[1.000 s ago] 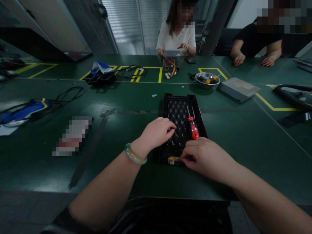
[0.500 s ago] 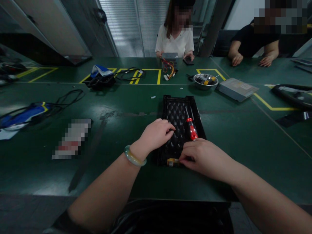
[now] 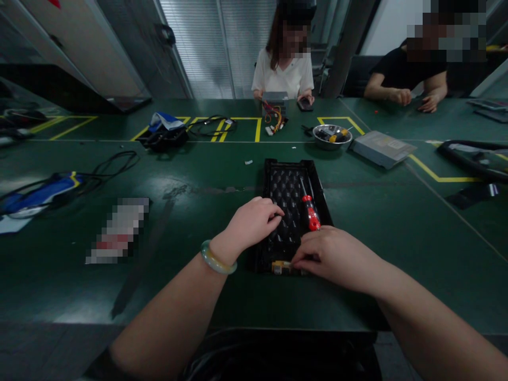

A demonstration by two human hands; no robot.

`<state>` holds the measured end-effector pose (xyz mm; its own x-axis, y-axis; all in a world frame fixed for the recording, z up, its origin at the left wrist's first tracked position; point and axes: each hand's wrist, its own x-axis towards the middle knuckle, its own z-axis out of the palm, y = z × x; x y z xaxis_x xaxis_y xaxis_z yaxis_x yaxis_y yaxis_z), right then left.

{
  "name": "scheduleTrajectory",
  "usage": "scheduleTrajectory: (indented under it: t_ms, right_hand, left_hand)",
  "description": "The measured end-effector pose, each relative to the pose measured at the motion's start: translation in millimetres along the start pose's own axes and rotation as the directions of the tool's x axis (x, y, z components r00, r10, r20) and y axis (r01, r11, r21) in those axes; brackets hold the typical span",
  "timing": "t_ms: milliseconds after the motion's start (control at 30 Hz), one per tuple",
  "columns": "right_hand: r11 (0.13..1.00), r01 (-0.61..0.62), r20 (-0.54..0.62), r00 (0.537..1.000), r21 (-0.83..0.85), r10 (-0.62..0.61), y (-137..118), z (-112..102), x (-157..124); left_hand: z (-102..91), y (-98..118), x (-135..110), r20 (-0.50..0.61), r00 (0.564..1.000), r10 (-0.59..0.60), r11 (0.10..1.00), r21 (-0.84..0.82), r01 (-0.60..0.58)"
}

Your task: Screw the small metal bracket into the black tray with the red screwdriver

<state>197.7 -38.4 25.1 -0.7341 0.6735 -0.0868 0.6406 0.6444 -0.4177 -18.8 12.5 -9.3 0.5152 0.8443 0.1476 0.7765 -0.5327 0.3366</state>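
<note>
A black tray [image 3: 286, 203] with a dimpled floor lies in front of me on the green table. Over its left side hovers my left hand [image 3: 256, 219], loosely curled with its fingers apart and nothing visible in them. My right hand [image 3: 323, 254] is at the near right corner, thumb and fingertips pinched on the right end of a small amber strip [image 3: 281, 266] with a pale patch. That strip lies along the tray's near edge, its right end partly hidden by the fingers. Just beyond my right hand, a red-and-black screwdriver [image 3: 310, 211] rests inside the tray, shaft pointing away.
Ahead stand a metal bowl [image 3: 332, 138] of tools and a flat grey metal case [image 3: 383, 148]. Blue-and-black items with cables [image 3: 39, 193] lie left. Across the table, one person in white sits by a grey box with coloured wires [image 3: 275, 108]; another in black sits right.
The view has shifted slightly, so the table appears a little lower. My hands keep nearly the same pose around the tray. The person in black has brought their hands closer together.
</note>
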Motion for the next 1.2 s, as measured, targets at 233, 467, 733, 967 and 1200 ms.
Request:
scheduleTrajectory:
  t_ms: [233, 467, 733, 967, 1200]
  right_hand:
    - [0.927, -0.332, -0.409, 0.832, 0.174, 0.375, 33, -16, 0]
    - [0.820, -0.568, -0.333, 0.761, 0.073, 0.556, 71, -11, 7]
    - [0.845, -0.530, -0.374, 0.771, 0.072, 0.515, 78, -7, 13]
    - [0.853, -0.511, -0.392, 0.768, 0.103, 0.507, 83, -7, 15]
    - [0.854, -0.499, -0.409, 0.756, 0.146, 0.511, 87, -5, 18]
  left_hand:
    - [-5.3, -4, -1, -0.096, 0.993, -0.065, 0.995, -0.079, 0.057]
    - [-10.1, -12, -5, -0.025, 0.959, -0.283, 0.954, -0.115, 0.279]
    - [2.4, -15, 1, -0.041, 0.967, -0.252, 0.953, -0.185, 0.240]
    - [8.0, -17, 3, -0.108, 0.968, -0.225, 0.961, -0.188, 0.203]
    - [18.1, -24, 11, -0.147, 0.955, -0.259, 0.943, -0.254, 0.217]
